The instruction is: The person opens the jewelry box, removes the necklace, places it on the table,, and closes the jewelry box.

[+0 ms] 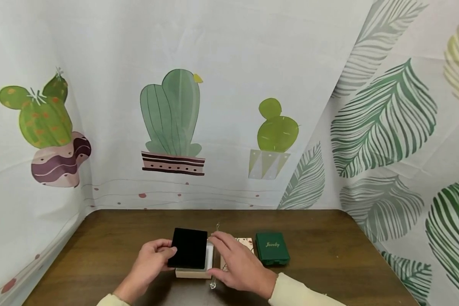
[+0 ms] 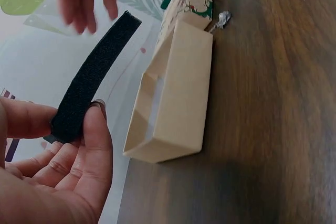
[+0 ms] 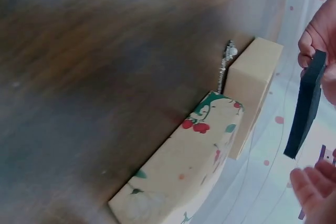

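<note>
My left hand [image 1: 151,259] pinches a thin square black foam pad [image 1: 189,248] by its left edge, tilted above an open cream box base [image 2: 181,93] that shows a white inside. In the left wrist view, thumb and fingers clasp one end of the pad. My right hand [image 1: 241,265] hovers over the right side of the box with fingers extended, apart from the pad in the right wrist view. Between the box base and a floral-patterned box lid [image 3: 184,161] lies a silver necklace [image 1: 213,285], its pendant toward the near side. The right hand partly hides the lid and chain.
To the right of the floral lid stands a dark green box [image 1: 272,248] lettered "Jewelry". Everything rests on a brown wooden table [image 1: 111,242]. A white curtain [image 1: 229,127] with cactus and leaf prints hangs behind the table's far edge.
</note>
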`<state>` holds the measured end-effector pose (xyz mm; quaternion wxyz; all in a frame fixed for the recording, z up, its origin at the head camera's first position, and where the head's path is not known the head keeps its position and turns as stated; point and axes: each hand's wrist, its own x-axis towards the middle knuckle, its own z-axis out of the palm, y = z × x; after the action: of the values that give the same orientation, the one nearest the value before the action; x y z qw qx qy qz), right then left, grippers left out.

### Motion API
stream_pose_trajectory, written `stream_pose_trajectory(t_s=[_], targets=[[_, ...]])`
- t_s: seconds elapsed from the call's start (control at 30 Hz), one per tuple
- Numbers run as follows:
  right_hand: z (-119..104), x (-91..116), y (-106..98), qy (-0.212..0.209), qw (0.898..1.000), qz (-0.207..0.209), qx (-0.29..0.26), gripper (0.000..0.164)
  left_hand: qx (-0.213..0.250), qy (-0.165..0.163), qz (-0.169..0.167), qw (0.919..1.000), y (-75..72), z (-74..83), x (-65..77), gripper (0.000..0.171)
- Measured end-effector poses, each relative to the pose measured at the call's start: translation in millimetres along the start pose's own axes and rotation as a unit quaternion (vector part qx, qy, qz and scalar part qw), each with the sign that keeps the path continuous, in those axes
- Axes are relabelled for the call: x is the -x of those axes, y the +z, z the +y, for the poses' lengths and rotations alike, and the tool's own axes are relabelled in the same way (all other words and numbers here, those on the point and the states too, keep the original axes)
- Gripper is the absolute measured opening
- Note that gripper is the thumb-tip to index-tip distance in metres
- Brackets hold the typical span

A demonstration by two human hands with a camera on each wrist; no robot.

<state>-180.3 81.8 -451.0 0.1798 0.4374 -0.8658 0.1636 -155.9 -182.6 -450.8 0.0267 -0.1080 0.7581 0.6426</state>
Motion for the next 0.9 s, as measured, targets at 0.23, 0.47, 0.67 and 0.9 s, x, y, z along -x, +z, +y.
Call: stream_pose_trajectory(t_s=[0.23, 0.47, 0.67, 0.9], targets=[[-1.1, -9.8, -1.4, 0.096, 0.986, -0.081, -0.108, 0.104, 0.006, 0.009, -0.022, 0.9997, 7.7, 0.9, 2.4, 0.034], [1.4, -14.0, -1.7, 0.101, 0.979, -0.108, -0.138, 0.107, 0.012, 0.007, -0.059, 0.9982, 7.1, 1.6, 3.3, 0.042], [4.2, -15.4, -0.4, 0.098, 0.976, -0.110, -0.160, 0.099, 0.029, 0.018, -0.083, 0.9959, 6.2, 2.0, 2.8, 0.042], [9.4, -18.3, 2.5, 0.107, 0.969, -0.111, -0.192, 0.082, 0.038, 0.025, -0.097, 0.9942, 5.6, 2.9, 1.3, 0.041]])
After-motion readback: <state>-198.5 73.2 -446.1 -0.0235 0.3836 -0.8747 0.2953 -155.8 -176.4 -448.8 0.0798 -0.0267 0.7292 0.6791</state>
